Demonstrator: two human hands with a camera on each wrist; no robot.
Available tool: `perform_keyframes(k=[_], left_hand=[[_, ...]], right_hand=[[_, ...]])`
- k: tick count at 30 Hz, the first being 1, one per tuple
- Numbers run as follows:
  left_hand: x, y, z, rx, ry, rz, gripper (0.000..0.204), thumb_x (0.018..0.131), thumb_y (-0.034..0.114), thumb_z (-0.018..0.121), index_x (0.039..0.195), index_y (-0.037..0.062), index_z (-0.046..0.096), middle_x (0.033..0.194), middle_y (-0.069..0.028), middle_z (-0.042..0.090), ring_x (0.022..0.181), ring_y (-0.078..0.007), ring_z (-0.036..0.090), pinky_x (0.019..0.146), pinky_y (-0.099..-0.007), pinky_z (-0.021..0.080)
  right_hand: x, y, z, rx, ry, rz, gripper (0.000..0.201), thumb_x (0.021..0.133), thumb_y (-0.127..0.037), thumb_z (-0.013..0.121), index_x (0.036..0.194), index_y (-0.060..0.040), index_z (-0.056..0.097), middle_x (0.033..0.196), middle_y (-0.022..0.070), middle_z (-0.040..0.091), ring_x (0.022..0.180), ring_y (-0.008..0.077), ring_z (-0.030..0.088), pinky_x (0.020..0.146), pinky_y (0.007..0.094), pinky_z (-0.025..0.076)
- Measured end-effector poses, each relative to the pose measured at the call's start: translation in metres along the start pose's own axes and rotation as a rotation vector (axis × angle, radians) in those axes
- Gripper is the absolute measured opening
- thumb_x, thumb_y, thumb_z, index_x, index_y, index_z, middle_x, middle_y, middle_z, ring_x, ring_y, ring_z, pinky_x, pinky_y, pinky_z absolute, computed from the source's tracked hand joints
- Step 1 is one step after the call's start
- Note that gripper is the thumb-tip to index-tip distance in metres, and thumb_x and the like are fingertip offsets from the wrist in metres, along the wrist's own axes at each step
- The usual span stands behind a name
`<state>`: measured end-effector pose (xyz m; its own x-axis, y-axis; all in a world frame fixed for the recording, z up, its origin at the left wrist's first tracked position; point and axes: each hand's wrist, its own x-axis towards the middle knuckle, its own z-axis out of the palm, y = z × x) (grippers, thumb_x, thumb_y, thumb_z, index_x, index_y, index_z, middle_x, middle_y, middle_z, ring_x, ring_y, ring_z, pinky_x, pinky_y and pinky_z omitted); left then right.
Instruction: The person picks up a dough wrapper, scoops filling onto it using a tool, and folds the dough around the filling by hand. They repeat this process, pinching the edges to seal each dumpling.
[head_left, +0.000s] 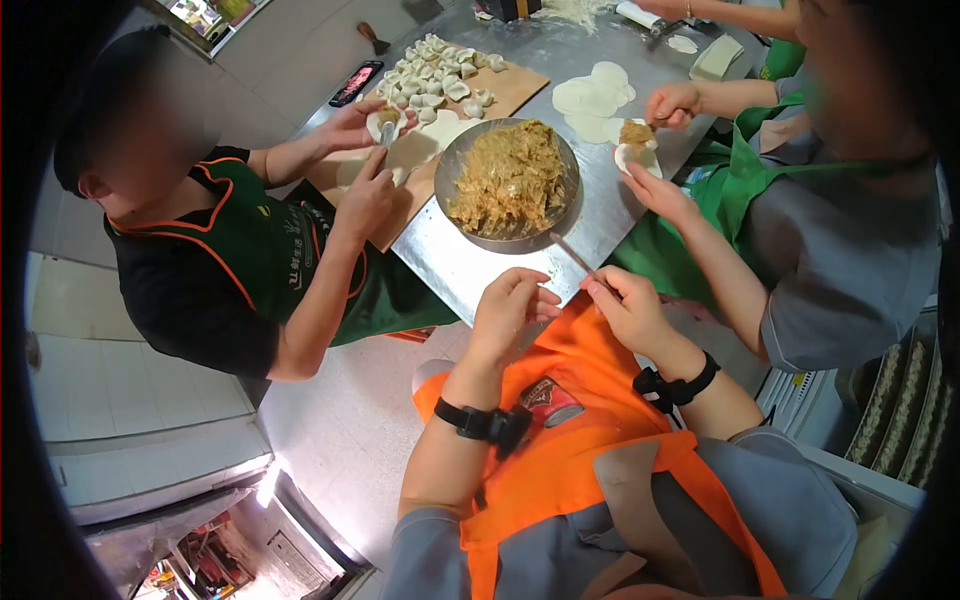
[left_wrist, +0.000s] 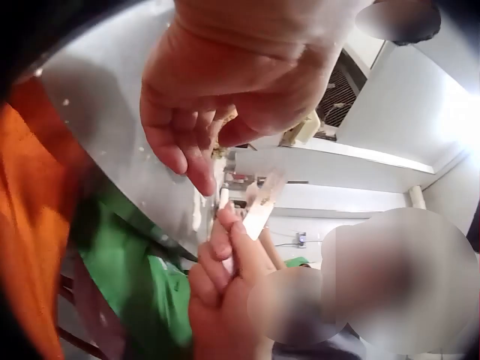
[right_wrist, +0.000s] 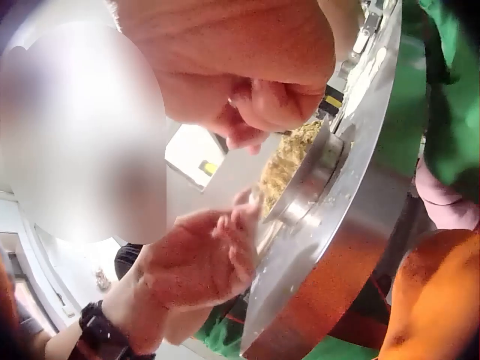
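My right hand (head_left: 630, 310) pinches a thin, slender spatula (head_left: 572, 254) between thumb and fingers, its far end pointing at the basin. Close beside it, my left hand (head_left: 510, 312) hovers by the table's near edge with its fingers loosely bent and nothing visible in them. Just beyond both hands stands a round metal basin (head_left: 488, 243), heaped with yellowish-brown chopped filling (head_left: 510, 180). In the right wrist view my left hand (right_wrist: 202, 259) appears near the basin wall, below my right hand (right_wrist: 225, 67).
Folded dumplings (head_left: 430, 75) crowd a wooden board (head_left: 520, 88) at the back left. Flat round wrappers (head_left: 592, 92) lie on the metal table (head_left: 430, 245) behind the basin. People on both sides hold filled wrappers. A phone (head_left: 356, 83) lies beyond the board.
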<state>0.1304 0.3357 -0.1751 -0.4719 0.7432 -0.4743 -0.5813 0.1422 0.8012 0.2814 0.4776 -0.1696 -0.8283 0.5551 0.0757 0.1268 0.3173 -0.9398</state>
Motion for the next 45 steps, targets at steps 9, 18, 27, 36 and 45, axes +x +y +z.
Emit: perform_keyframes(k=[9,18,27,36,45], left_hand=[[0.012,-0.038,-0.022,0.06,0.11,-0.078,0.018,0.1,0.008,0.043,0.109,-0.0012,0.056,0.085,-0.0137,0.066,0.068,-0.0197,0.066,0.063,-0.0286,0.055],[0.014,-0.051,-0.029,0.032,0.06,-0.025,0.019,0.101,0.009,0.04,0.11,-0.0009,0.054,0.085,-0.0124,0.065,0.067,-0.019,0.067,0.059,-0.0273,0.055],[0.011,-0.042,-0.03,0.019,0.026,-0.042,0.018,0.103,0.01,0.041,0.11,-0.0002,0.054,0.084,-0.0125,0.065,0.064,-0.0187,0.067,0.06,-0.0284,0.057],[0.017,-0.038,0.002,0.77,0.294,0.733,0.014,0.095,0.005,0.059,0.107,-0.003,0.056,0.095,-0.0144,0.064,0.086,-0.0247,0.067,0.074,-0.036,0.054],[-0.004,-0.043,-0.009,0.428,0.477,0.53,0.016,0.101,0.014,0.055,0.1,-0.0027,0.057,0.085,-0.0073,0.062,0.077,-0.0127,0.062,0.07,-0.0288,0.053]], right_hand=[[0.084,0.089,-0.037,-0.36,0.201,-0.024,0.023,0.094,-0.021,0.06,0.087,0.0008,0.064,0.073,0.0169,0.067,0.066,0.0363,0.063,0.064,0.0425,0.05],[0.214,0.12,-0.102,-0.918,0.413,0.202,0.051,0.093,-0.038,0.06,0.131,-0.004,0.056,0.132,0.0221,0.058,0.116,0.0367,0.06,0.098,0.0454,0.047],[0.275,0.141,-0.118,-0.656,0.294,0.538,0.054,0.079,-0.04,0.073,0.112,0.0019,0.069,0.108,0.0225,0.071,0.098,0.0333,0.07,0.086,0.0394,0.053],[0.101,0.039,-0.014,0.12,0.103,0.27,0.026,0.087,-0.015,0.073,0.106,0.002,0.07,0.089,0.0056,0.071,0.078,0.0118,0.065,0.069,0.0294,0.053],[0.042,0.029,0.062,0.489,-0.198,0.349,0.019,0.094,-0.018,0.066,0.099,0.0006,0.067,0.081,-0.0004,0.065,0.072,0.0066,0.057,0.062,0.0236,0.044]])
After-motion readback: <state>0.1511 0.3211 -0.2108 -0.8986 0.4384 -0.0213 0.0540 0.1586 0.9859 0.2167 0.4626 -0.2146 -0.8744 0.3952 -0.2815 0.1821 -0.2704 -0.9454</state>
